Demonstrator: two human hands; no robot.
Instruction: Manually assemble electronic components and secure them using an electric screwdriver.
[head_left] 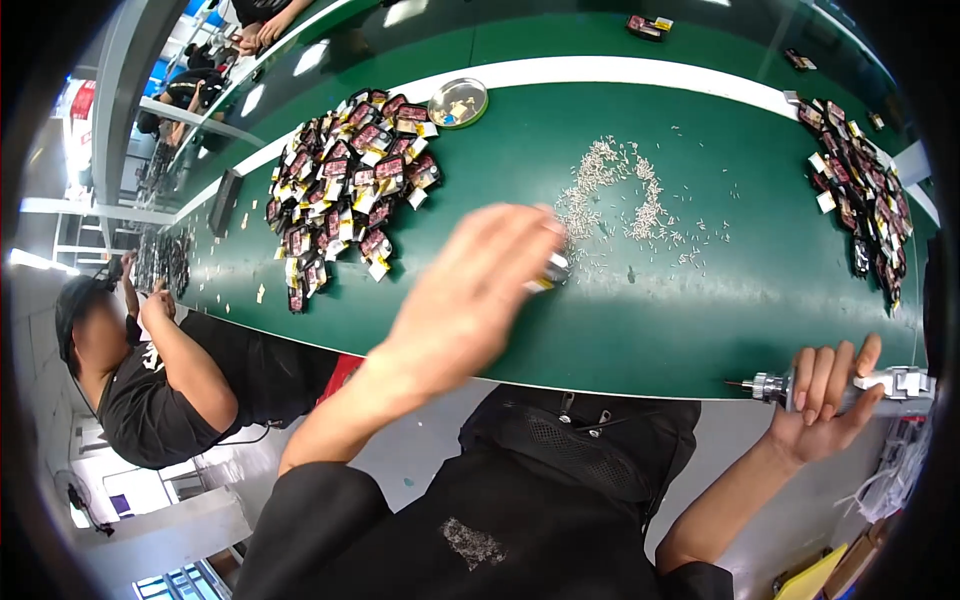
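Screws, small, pale and metallic (620, 200), lie scattered loose on the green belt-like table top (700, 300) just beyond the left hand's fingertips, spread thin so that single ones can be picked out. The left hand (480, 290) is blurred, fingers curled down over a small silver and yellow piece (552, 272) at its tips; whether it pinches that piece cannot be told. The right hand (822, 400), at the near table edge, wraps a silver-tipped electric screwdriver (850, 388), bit pointing left toward the other hand, fingers loosely bent around the barrel, probably to keep it ready.

Farther left of the left hand sits a heap of small dark red, black and yellow parts (345, 180), with a round metal dish (458, 102) beyond it. A like heap (860, 190) lies beyond the right hand.
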